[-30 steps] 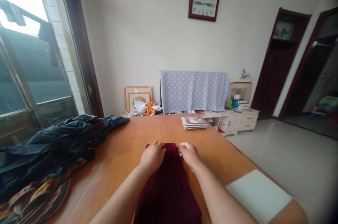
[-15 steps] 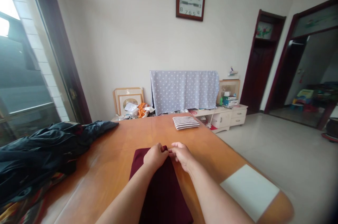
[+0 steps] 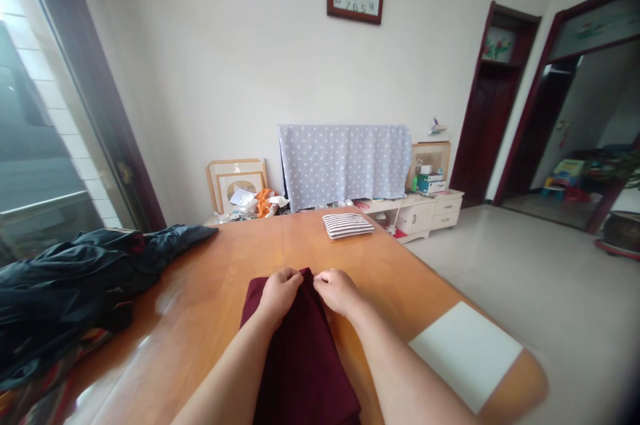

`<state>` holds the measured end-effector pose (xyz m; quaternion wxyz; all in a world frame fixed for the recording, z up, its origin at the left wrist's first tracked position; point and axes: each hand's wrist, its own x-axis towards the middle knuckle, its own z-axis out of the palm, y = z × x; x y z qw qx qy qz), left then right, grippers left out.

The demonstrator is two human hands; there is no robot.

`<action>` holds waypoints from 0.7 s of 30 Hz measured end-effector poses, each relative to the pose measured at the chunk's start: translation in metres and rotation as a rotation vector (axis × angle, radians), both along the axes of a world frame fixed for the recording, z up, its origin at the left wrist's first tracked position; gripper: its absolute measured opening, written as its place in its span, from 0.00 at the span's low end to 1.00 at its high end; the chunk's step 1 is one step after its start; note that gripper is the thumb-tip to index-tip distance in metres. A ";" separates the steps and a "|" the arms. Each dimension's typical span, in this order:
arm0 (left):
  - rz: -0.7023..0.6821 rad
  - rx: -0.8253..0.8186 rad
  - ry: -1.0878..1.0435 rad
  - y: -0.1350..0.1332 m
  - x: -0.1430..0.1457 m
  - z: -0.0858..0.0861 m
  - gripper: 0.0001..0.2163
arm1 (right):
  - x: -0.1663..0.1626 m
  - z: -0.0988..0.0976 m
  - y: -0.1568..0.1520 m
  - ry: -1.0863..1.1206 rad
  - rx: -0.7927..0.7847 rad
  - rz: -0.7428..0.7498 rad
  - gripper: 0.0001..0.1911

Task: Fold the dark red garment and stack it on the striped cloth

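Plainly, the near end of the maroon cloth (image 3: pixel 305 358) cannot be followed, since it runs off the bottom of the view, and the left forearm covers part of its left side. Both hands crowd its far edge, so that stretch is hard to make out: the left hand (image 3: pixel 283 291) has its grip closed on the fabric there, thumb drawn in to the curled fingers, while the right hand (image 3: pixel 337 288) has its fingers bunched at the far right corner, and whether its grip pinches any cloth I cannot tell. On the left, a heap of dark clothing (image 3: pixel 90 271) is cut by the frame's edge; its pieces cannot be counted, and the patterned fabric (image 3: pixel 43 378) beside it is blurred. Counted otherwise, the table (image 3: pixel 400 278) bears one maroon cloth, one striped bundle (image 3: pixel 347 225) near the far edge, and one pale sheet (image 3: pixel 467 351) to the right. The maroon cloth lies folded on the table directly before the person, between the forearms, its long axis running away from the body, the far end leaning slightly left.
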<state>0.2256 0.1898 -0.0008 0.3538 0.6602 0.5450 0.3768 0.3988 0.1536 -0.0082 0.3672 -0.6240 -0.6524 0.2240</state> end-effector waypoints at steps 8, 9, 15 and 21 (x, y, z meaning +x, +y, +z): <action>-0.028 0.004 -0.124 0.002 -0.001 -0.006 0.11 | -0.009 0.006 -0.004 -0.308 0.042 -0.012 0.16; -0.029 0.007 -0.130 0.002 -0.001 -0.007 0.11 | -0.010 0.005 -0.005 -0.348 0.037 -0.011 0.16; -0.026 0.007 -0.107 0.002 -0.001 -0.008 0.11 | -0.010 0.004 -0.004 -0.349 0.040 -0.106 0.15; -0.004 0.023 -0.011 0.004 -0.002 -0.007 0.09 | -0.004 0.001 0.003 -0.161 0.035 -0.141 0.14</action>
